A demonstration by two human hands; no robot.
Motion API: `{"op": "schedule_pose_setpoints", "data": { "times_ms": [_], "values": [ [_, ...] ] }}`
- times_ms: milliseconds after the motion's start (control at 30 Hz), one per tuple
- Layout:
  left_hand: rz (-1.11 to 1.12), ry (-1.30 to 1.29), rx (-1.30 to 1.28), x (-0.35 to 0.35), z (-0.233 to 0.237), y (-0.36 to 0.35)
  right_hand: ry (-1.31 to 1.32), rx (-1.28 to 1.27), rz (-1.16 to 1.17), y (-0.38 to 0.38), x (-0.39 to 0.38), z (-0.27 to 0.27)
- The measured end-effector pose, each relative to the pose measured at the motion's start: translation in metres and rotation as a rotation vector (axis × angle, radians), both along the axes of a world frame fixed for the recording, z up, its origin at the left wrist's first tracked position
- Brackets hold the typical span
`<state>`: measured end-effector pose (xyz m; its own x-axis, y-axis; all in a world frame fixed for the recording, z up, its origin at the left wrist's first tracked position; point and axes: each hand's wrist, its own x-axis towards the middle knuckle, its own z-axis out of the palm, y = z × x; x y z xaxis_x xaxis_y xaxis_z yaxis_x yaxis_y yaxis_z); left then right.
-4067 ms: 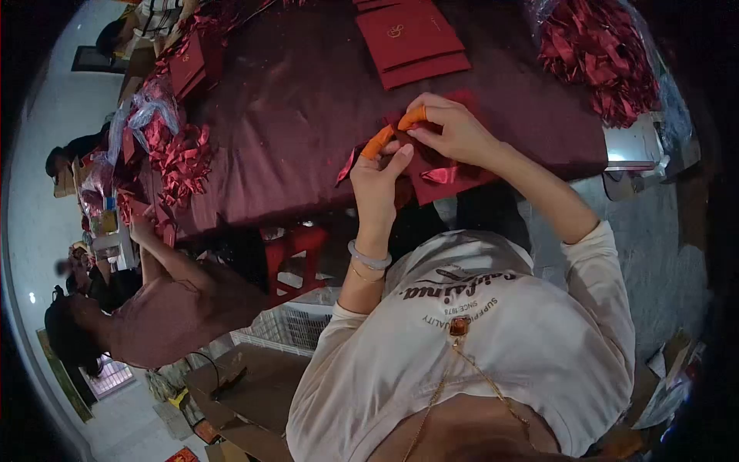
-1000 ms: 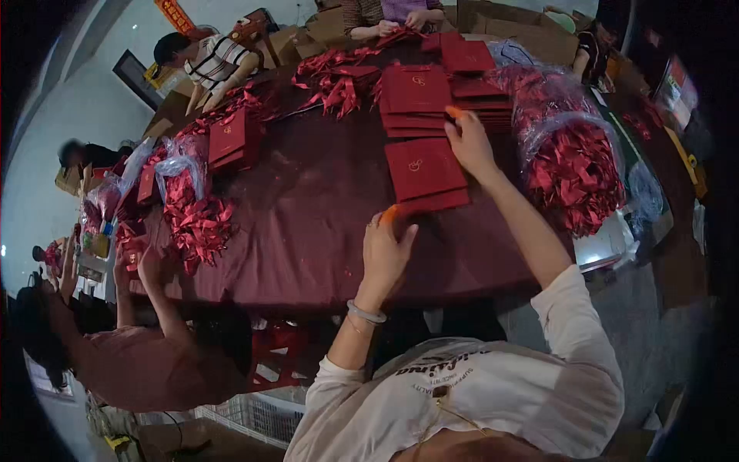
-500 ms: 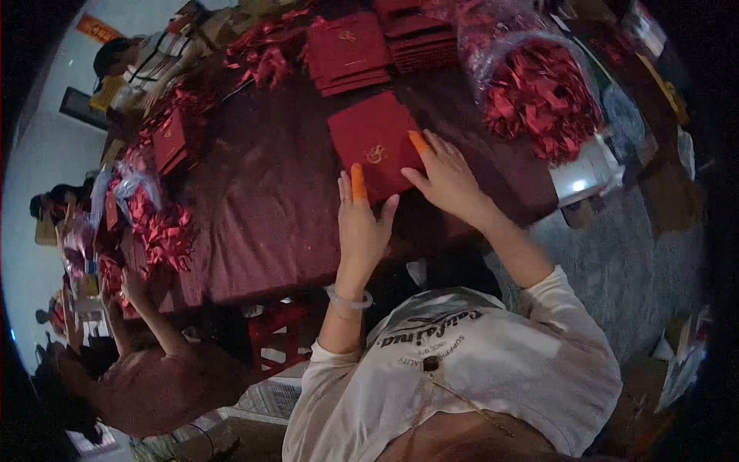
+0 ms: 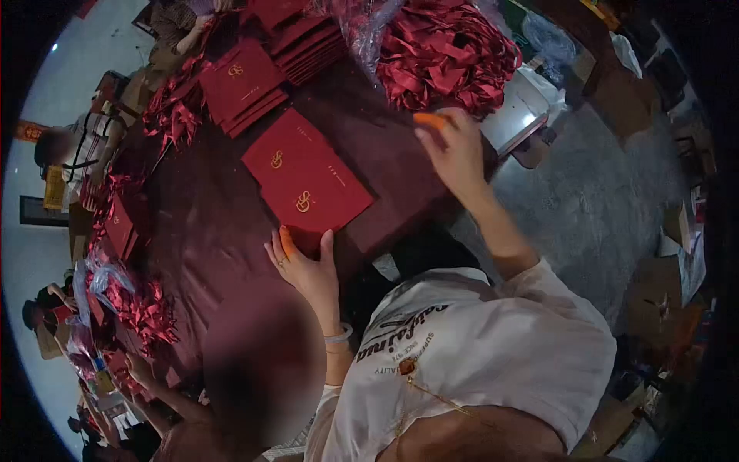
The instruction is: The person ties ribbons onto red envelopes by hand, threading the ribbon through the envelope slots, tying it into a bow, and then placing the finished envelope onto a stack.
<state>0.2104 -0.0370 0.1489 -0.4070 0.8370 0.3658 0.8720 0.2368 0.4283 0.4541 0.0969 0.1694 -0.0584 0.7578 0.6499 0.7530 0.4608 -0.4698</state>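
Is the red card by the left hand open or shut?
Shut: the red card lies flat, gold emblem showing on its cover.

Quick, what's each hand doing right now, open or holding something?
Left hand: open, resting on the red folder.
Right hand: at the ribbon pile; grip cannot be told.

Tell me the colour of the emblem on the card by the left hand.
Gold emblem on a dark red card; head view.
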Motion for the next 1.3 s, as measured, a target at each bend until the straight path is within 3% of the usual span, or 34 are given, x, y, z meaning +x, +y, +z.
{"op": "schedule_pose_setpoints", "data": {
  "times_ms": [100, 167, 233, 300, 333, 433, 500, 600, 700, 733, 833, 900, 967, 1033, 1100, 1167, 1300],
  "values": [
    [0.009, 0.025, 0.089, 0.006, -0.004, 0.001, 0.084, 0.137, -0.237, 0.044, 0.048, 0.004],
    [0.169, -0.069, -0.036, 0.014, 0.003, -0.001, 0.094, 0.177, -0.261, 0.065, 0.068, 0.016],
    [0.178, -0.091, -0.056, 0.010, -0.001, 0.000, 0.057, 0.161, -0.269, 0.087, 0.076, 0.022],
    [0.186, -0.152, 0.047, 0.010, 0.003, 0.002, -0.201, 0.244, -0.388, 0.100, 0.074, 0.030],
    [0.160, -0.122, 0.062, 0.006, -0.002, 0.001, -0.278, 0.156, -0.395, 0.099, 0.071, 0.030],
    [0.158, 0.002, 0.082, -0.002, -0.020, 0.000, -0.205, 0.150, -0.165, 0.076, 0.042, 0.028],
    [0.173, 0.033, 0.082, -0.001, -0.017, 0.000, -0.199, 0.107, 0.137, 0.040, 0.012, 0.031],
    [0.191, -0.114, -0.027, 0.004, -0.003, 0.002, -0.257, -0.154, 0.474, 0.005, -0.015, 0.011],
    [0.205, -0.182, -0.045, 0.003, 0.001, 0.003, -0.203, -0.275, 0.594, 0.000, -0.014, -0.004],
    [0.225, -0.185, -0.052, 0.002, 0.000, 0.004, -0.266, -0.379, 0.583, 0.000, -0.007, -0.002],
    [0.201, -0.172, 0.041, 0.004, 0.001, 0.003, -0.122, -0.307, 0.571, 0.002, 0.000, 0.000],
    [0.213, -0.240, 0.016, 0.002, -0.002, 0.003, -0.080, -0.233, 0.430, -0.001, 0.003, 0.010],
    [0.207, -0.317, 0.037, 0.003, 0.001, 0.003, -0.138, -0.108, 0.454, 0.001, 0.012, 0.029],
    [0.214, -0.316, 0.037, 0.005, 0.007, 0.004, -0.297, -0.184, 0.763, 0.001, 0.024, 0.035],
    [0.190, -0.276, 0.004, 0.002, 0.000, 0.001, -0.375, -0.146, 0.797, 0.004, 0.028, 0.020],
    [0.188, -0.292, 0.021, 0.000, -0.002, 0.000, -0.546, -0.209, 0.578, 0.006, 0.030, 0.006],
    [0.173, -0.286, -0.012, 0.004, 0.008, -0.010, -0.248, -0.431, 0.628, -0.016, 0.022, 0.008]
  ]
}}
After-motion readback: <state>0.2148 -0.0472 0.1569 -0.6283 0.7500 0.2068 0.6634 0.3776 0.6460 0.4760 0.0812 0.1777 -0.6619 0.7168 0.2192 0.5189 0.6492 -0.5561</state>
